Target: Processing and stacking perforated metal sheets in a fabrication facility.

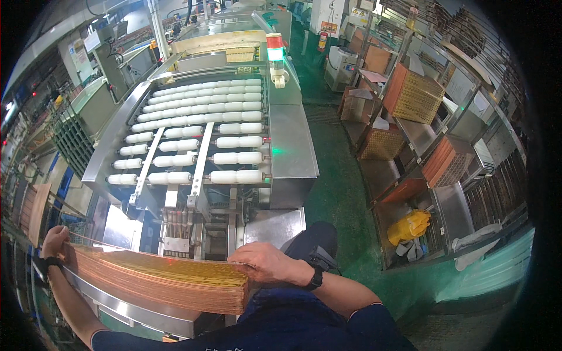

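Note:
A thick stack of thin copper-coloured panels (pixel 158 286) with a golden patterned top face lies across in front of my body, on a metal ledge. My left hand (pixel 55 241), with a dark band at the wrist, is closed on the left end of the top panel, whose edge looks slightly raised there. At the stack's right end my right hand (pixel 263 263) pinches the top edge, with the fingers over it and the thumb partly hidden; a black watch is on that wrist. Just beyond the stack stands a roller conveyor (pixel 202 108) with rows of white rollers.
A signal lamp (pixel 275 55) stands at the conveyor's far right corner. To the right, beyond the green floor (pixel 333 193), a metal rack (pixel 451 205) holds several panel stacks and yellow gloves (pixel 408 227). More panels (pixel 35 213) stand at the far left.

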A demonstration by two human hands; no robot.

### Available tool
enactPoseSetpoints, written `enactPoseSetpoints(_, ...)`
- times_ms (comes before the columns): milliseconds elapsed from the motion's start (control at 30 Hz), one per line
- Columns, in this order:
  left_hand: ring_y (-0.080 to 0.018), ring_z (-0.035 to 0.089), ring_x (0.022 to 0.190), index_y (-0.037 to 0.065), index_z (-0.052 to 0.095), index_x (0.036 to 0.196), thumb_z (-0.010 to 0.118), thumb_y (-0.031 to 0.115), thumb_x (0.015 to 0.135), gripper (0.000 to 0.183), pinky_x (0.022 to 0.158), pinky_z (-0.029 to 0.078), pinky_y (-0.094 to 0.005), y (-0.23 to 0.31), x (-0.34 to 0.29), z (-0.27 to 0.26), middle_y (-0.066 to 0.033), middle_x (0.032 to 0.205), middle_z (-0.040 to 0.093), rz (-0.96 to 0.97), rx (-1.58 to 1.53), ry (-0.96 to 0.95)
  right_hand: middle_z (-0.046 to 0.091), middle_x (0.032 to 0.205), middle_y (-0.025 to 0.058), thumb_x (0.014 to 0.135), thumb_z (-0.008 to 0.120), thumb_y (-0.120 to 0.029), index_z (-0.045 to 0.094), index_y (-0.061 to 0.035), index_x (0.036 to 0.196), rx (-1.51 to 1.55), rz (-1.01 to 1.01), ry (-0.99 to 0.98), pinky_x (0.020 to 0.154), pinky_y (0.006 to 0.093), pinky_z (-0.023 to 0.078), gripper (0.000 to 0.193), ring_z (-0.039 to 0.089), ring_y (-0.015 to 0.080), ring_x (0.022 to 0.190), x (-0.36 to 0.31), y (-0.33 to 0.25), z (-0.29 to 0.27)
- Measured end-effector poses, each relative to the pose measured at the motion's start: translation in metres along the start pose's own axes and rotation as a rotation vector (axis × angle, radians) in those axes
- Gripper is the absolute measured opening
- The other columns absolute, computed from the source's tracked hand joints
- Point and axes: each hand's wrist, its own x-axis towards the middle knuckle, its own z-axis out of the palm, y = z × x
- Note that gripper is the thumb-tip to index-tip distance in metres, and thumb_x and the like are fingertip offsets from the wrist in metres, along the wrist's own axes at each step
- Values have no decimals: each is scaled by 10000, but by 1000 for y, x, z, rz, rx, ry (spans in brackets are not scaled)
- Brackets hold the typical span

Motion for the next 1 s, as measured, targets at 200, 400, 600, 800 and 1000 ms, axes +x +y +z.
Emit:
enactPoseSetpoints(200,-132,526,542,30,614,788,545,325,969,352,465,437,-303,-7,12,-1,-15,709,572,39,-21,-95,685,1027,138,861,688,-105,661,-48,1109,-29,8,-68,809,411,544,256,663,331,954,-1,3,-2)
enactPoseSetpoints(400,-131,518,578,40,596,765,543,300,955,326,493,421,-306,-42,26,-9,-18,691,550,202,-7,-54,683,1029,134,835,695,-87,652,-52,1130,-65,7,-87,822,423,540,300,658,337,967,1,5,4)
enactPoseSetpoints(600,-149,535,522,49,595,836,548,321,959,302,414,444,-296,-15,22,-1,-31,731,565,82,-95,-151,674,1048,123,824,705,-82,641,-62,1147,-66,13,-91,828,413,543,330,656,326,985,-5,8,5)
enactPoseSetpoints(800,-142,544,555,66,588,844,566,328,955,285,426,442,-293,-37,31,-1,-32,741,568,118,-175,-165,669,1045,115,821,714,-90,636,-62,1137,-75,11,-92,823,418,540,326,653,326,967,-5,7,4)
enactPoseSetpoints(1000,-121,513,662,78,582,814,576,329,951,286,576,401,-289,-5,15,7,-17,736,553,146,-166,-186,668,1031,124,833,701,-85,636,-57,1115,-63,36,-70,818,424,535,291,649,335,958,-6,7,4)
